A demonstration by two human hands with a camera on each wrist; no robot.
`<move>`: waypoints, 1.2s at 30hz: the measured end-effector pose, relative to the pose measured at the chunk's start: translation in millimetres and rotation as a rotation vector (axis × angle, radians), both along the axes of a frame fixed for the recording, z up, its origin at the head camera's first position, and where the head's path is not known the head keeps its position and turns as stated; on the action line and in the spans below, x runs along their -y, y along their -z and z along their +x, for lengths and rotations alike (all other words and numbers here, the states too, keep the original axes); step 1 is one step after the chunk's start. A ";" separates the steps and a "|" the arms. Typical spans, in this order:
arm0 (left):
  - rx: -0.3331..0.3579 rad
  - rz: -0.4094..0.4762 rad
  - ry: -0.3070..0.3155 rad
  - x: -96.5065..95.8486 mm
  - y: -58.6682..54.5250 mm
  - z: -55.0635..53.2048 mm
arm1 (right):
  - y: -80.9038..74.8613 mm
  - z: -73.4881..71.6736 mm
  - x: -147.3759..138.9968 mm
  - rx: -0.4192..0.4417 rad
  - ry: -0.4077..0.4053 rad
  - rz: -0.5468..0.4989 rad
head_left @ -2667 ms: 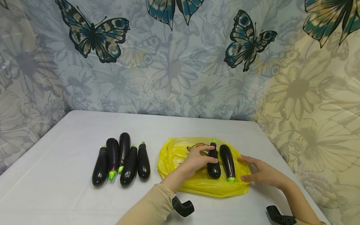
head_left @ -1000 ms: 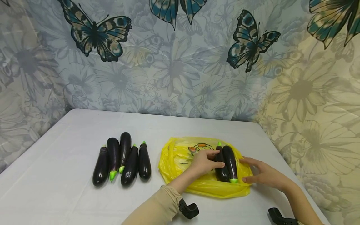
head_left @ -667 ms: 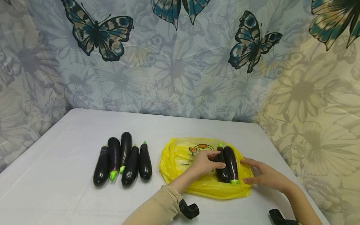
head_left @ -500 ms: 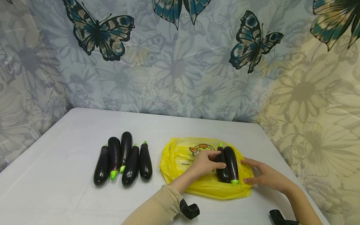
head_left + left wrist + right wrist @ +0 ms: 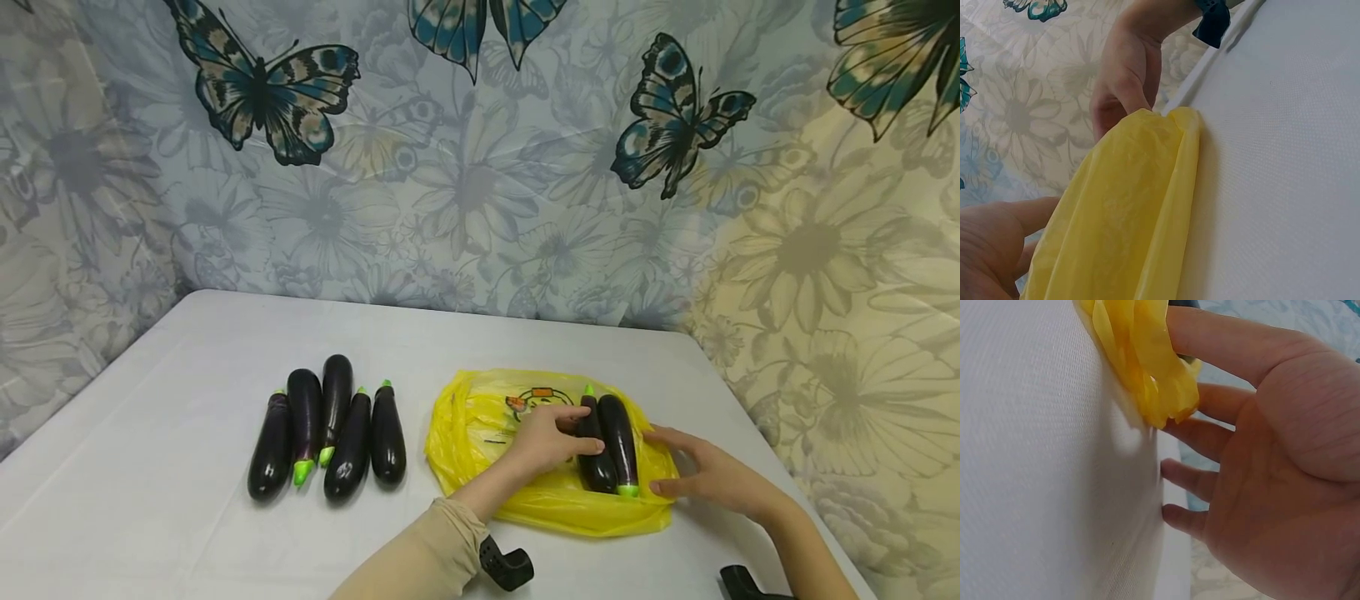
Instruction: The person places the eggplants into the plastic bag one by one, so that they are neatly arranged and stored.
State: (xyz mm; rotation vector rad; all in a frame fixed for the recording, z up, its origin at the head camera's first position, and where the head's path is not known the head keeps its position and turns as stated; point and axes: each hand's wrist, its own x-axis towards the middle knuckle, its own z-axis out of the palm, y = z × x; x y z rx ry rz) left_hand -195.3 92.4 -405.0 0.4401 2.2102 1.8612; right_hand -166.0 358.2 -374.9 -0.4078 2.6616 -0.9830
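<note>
My left hand (image 5: 543, 439) holds a dark eggplant (image 5: 597, 467), green stem pointing away, on a yellow plastic bag (image 5: 480, 417); its index finger and thumb lie against it. A second eggplant (image 5: 618, 442) lies close along its right side, stem end toward me. At the bag's right edge my right hand (image 5: 712, 475) rests with thumb and fingers spread, touching the plastic. In the right wrist view, the right hand's fingers (image 5: 1191, 481) look fairly straight beside the bag's gathered edge (image 5: 1154, 381). The left wrist view shows part of the left hand (image 5: 991, 250), while raised plastic hides the eggplants.
Several more eggplants (image 5: 348, 446) lie side by side on the white-covered table (image 5: 150, 508), left of the bag. Behind the table hangs a butterfly-patterned cloth (image 5: 472, 217). The bag's front rim (image 5: 577, 512) stands slightly raised before the eggplants.
My left hand has moved the eggplant rightward, up beside the other one on the bag, and has since stayed there. The right hand keeps its place at the bag's edge.
</note>
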 end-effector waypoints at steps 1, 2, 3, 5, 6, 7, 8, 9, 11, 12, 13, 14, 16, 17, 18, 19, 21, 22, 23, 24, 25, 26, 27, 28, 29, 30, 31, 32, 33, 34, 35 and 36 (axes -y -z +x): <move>0.002 0.003 0.001 -0.2 0.3 0.1 | 0.6 0.1 -0.2 -0.001 0.000 0.002; 0.004 0.003 0.001 -0.3 0.5 0.1 | 1.1 0.1 -0.3 -0.001 0.001 0.003; 0.004 0.002 0.000 -0.5 0.7 0.0 | 1.5 0.0 -0.4 0.000 0.003 0.003; 0.005 0.000 -0.003 -0.7 1.1 -0.3 | 2.0 -0.3 -0.6 0.000 0.004 0.005; 0.004 -0.003 -0.005 -0.7 1.2 -0.4 | 2.2 -0.4 -0.6 0.003 0.005 0.006; 0.003 -0.005 -0.007 -0.8 1.0 -0.6 | 2.0 -0.6 -0.7 0.004 0.006 0.007; 0.003 -0.006 -0.008 -1.0 0.9 -0.7 | 1.7 -0.6 -0.8 0.007 0.007 0.006; 0.002 -0.007 -0.009 -1.0 1.0 -0.9 | 1.5 -0.6 -0.8 0.009 0.007 0.005; 0.002 -0.007 -0.010 -1.0 1.0 -0.9 | 0.9 -0.6 -0.7 0.012 0.008 0.005; 0.002 -0.007 -0.009 -1.0 1.1 -1.0 | 0.7 -0.5 -0.6 0.015 0.008 0.004; 0.003 -0.006 -0.008 -1.0 1.1 -1.0 | 0.4 -0.4 -0.5 0.015 0.008 0.003; 0.004 -0.005 -0.007 -0.9 1.1 -0.9 | 0.2 -0.3 -0.4 0.016 0.008 0.002; 0.003 -0.005 -0.005 -0.7 0.8 -0.7 | 0.0 -0.2 -0.4 0.017 0.008 0.000; 0.003 -0.006 -0.004 -0.7 0.7 -0.6 | 0.0 -0.2 -0.4 0.018 0.008 -0.002; 0.003 -0.005 -0.002 -0.8 0.7 -0.6 | 0.2 -0.2 -0.4 0.019 0.007 -0.004; 0.003 -0.002 0.000 -0.6 0.4 -0.5 | 0.4 -0.2 -0.5 0.019 0.007 -0.005; 0.005 0.003 0.003 -0.5 0.1 -0.2 | 1.1 -0.5 -0.7 0.020 0.006 -0.006; 0.008 0.007 0.004 -0.5 -0.1 -0.1 | 1.4 -0.5 -0.7 0.021 0.005 -0.006; 0.005 0.008 0.006 -0.4 -0.3 0.2 | 1.7 -0.6 -0.8 0.021 0.005 -0.005; 0.008 0.012 0.006 -0.3 -0.6 0.3 | 2.0 -0.6 -0.9 0.020 0.005 -0.003; 0.006 0.013 0.008 -0.1 -0.9 0.5 | 2.2 -0.7 -0.9 0.021 0.005 -0.001; 0.008 0.014 0.008 -0.2 -1.1 0.6 | 2.3 -0.7 -0.9 0.022 0.006 0.000; 0.009 0.014 0.008 -0.2 -1.3 0.7 | 2.4 -0.7 -0.8 0.023 0.008 0.000; 0.011 0.015 0.009 -0.3 -1.6 0.8 | 2.4 -0.7 -0.8 0.023 0.010 0.001; 0.012 0.016 0.009 -0.3 -1.5 0.7 | 2.4 -0.6 -0.8 0.024 0.011 0.001; 0.013 0.017 0.009 -0.4 -1.6 0.7 | 2.4 -0.6 -0.8 0.025 0.012 0.000; 0.009 0.018 0.012 -0.3 -1.7 0.8 | 2.3 -0.6 -0.8 0.025 0.012 0.000; 0.014 0.021 0.011 -0.4 -1.7 0.9 | 2.2 -0.5 -0.8 0.024 0.011 0.000; 0.013 0.024 0.010 -0.3 -1.5 0.9 | 2.2 -0.4 -0.9 0.022 0.010 -0.001; 0.013 0.026 0.010 -0.1 -1.4 1.0 | 2.1 -0.4 -0.9 0.019 0.007 0.000; 0.008 0.027 0.012 0.1 -1.3 1.2 | 2.1 -0.4 -0.8 0.017 0.007 0.002; 0.006 0.027 0.014 0.4 -1.4 1.5 | 2.0 -0.4 -0.7 0.015 0.005 0.003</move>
